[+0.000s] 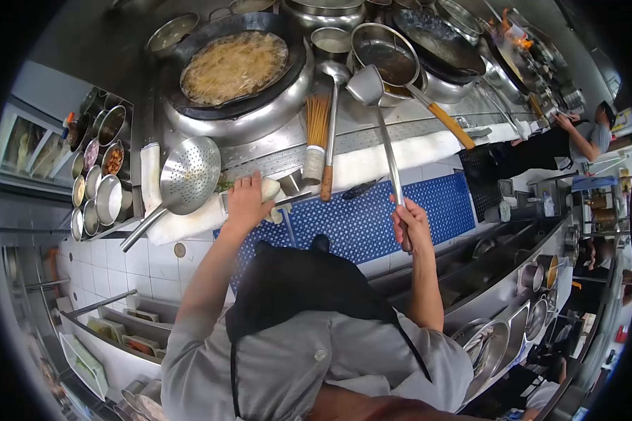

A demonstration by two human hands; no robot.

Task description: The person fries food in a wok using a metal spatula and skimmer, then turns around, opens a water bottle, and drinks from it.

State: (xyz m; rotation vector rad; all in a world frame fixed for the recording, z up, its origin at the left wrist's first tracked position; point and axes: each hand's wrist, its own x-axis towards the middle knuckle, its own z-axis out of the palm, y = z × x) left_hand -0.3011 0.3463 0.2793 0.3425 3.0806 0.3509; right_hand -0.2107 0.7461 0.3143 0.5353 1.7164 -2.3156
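My right hand (413, 223) is closed round the handle of a long wok spatula (365, 85), whose metal blade points away from me beside a handled strainer (385, 52). My left hand (248, 203) lies with its fingers out at the front edge of the range, over a white cloth (182, 221). What is under its palm is hidden. Left of it rests a perforated skimmer (190, 175). To its right are a bamboo wok brush (317, 137) and a ladle (330, 119). Beyond, a large wok (235, 67) holds bubbling, golden-brown liquid.
Another dark wok (439, 45) sits further right, and flames (514, 31) rise at the far burner. A co-worker (586, 133) stands along the range at right. Small metal containers (109, 200) with ingredients are at left. A blue patterned mat (428, 210) covers the floor.
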